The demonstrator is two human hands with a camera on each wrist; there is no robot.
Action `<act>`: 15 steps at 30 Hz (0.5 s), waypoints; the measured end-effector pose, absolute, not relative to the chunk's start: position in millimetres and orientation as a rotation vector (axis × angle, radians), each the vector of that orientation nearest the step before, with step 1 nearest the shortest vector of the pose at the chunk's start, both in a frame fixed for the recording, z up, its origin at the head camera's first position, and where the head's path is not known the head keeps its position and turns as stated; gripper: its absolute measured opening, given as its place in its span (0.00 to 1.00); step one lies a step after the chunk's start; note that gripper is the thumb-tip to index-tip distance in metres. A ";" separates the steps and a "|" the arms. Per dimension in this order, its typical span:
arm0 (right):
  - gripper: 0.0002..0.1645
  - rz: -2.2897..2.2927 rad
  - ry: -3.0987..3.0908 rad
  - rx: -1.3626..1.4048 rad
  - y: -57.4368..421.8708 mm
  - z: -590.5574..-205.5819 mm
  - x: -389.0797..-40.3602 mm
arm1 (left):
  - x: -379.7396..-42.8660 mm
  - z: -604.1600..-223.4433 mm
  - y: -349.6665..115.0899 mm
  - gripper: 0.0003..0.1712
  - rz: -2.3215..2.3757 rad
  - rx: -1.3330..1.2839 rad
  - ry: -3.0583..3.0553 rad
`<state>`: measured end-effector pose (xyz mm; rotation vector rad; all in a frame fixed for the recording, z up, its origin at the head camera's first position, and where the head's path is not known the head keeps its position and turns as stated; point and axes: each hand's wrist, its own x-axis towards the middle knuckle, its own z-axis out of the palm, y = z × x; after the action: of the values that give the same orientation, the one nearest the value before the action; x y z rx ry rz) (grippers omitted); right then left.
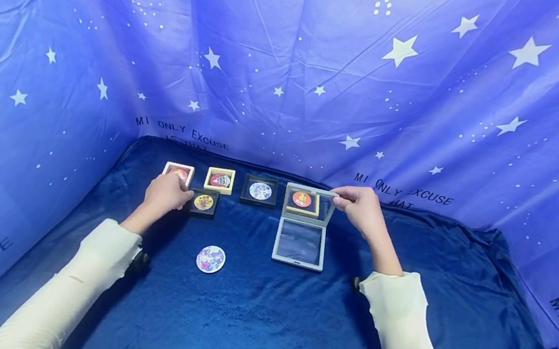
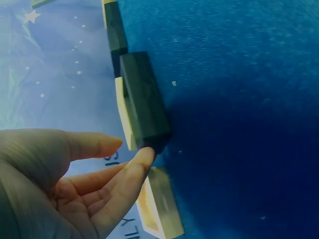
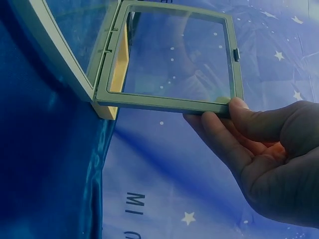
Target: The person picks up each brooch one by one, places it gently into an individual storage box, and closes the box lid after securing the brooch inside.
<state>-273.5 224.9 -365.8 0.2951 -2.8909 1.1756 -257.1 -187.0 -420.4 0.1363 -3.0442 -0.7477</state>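
My right hand (image 1: 363, 207) pinches the corner of the raised panel of a grey hinged display frame (image 3: 164, 103), thumb above and fingers below. That frame stands spread, its lower panel lying toward me with a see-through film. On the left, my left hand (image 1: 164, 191) is at the side of a small black frame (image 1: 214, 196) bearing a sunflower badge. In the left wrist view one fingertip touches the end of this black frame (image 2: 142, 99), while the thumb stays apart from it. A round purple-and-white badge (image 1: 210, 259) lies loose on the cloth between my arms.
Along the back stand a pale frame (image 1: 169, 165) with a red badge, a wooden frame (image 1: 228, 190) with a tree badge and a black frame (image 1: 257, 202). A wooden frame (image 1: 312, 210) shows through the raised panel. Blue cloth (image 1: 236, 329) covers the table; starry curtains (image 1: 297, 52) enclose it.
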 end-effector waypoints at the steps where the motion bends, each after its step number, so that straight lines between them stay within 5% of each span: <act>1: 0.15 1.173 -2.890 0.295 224.4 -366.4 -273.8 | -256.5 -418.8 -186.7 0.13 -0.743 0.130 -3.035; 7: 0.13 1.187 -2.882 0.290 221.3 -370.2 -275.8 | -251.8 -410.3 -178.0 0.12 -0.737 0.020 -2.993; 15: 0.15 1.242 -2.879 0.280 218.0 -373.0 -278.3 | -248.6 -401.0 -155.7 0.08 -0.853 -0.647 -2.962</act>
<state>-278.3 218.0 -373.0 0.2798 -2.8794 1.2423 -248.6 -155.7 -401.0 -0.6473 -2.9622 -0.8525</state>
